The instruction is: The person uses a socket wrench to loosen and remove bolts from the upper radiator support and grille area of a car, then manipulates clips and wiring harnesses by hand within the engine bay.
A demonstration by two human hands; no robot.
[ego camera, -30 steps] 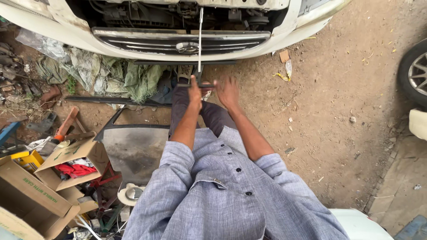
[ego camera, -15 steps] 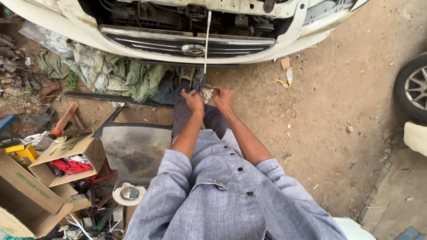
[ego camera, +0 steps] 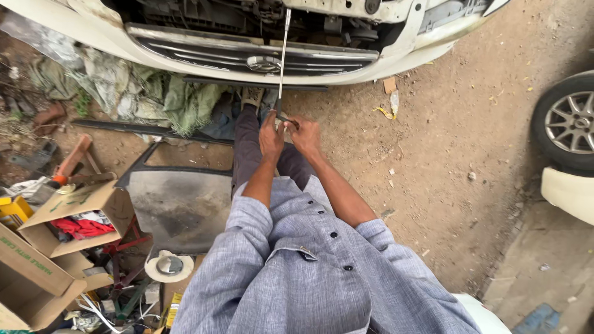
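Grey shirt sleeves were seen nearest the camera, and beyond them the left hand (ego camera: 270, 137) and right hand (ego camera: 304, 132) were closed together, fingers wrapped round the lower end of a long metal rod (ego camera: 282, 59). The rod was held nearly upright, its top lost in the open front of a white car (ego camera: 396, 59). It was judged stiff, light and smooth, best gripped low at the dark handle, where leverage was had. Bare packed dirt ground (ego camera: 445, 185) was underfoot. Open cardboard boxes (ego camera: 74, 213) and a dark panel (ego camera: 179, 204) were crowded to the left, and a wheel (ego camera: 569, 120) was parked to the right.
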